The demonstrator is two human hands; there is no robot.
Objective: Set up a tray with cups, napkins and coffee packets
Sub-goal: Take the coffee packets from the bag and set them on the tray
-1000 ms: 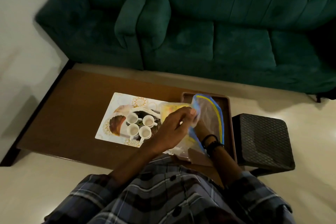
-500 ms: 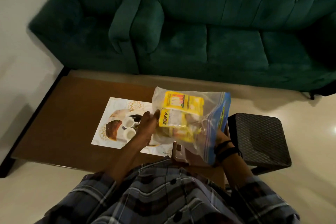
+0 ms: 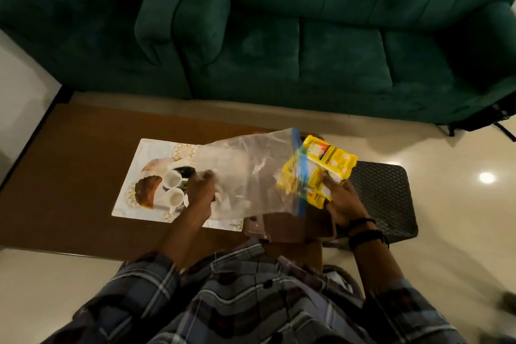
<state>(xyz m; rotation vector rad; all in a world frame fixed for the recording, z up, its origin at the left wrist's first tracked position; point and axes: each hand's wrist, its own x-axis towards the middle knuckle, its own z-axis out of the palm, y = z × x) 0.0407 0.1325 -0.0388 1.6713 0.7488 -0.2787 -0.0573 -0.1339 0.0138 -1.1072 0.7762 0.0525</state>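
Packets [image 3: 325,167] now outside bag [image 3: 245,176], against right fingers [image 3: 331,184]

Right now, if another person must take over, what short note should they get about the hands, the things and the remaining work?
Left hand: fingers grip the closed end of the clear zip bag, held above the table.
Right hand: pulls the yellow coffee packets out of the bag's blue-edged mouth.
Cups: two visible on the patterned tray; others may be hidden behind the left hand.
Done: cups placed.
Left: put the packets on the tray, add napkins; none clearly visible.
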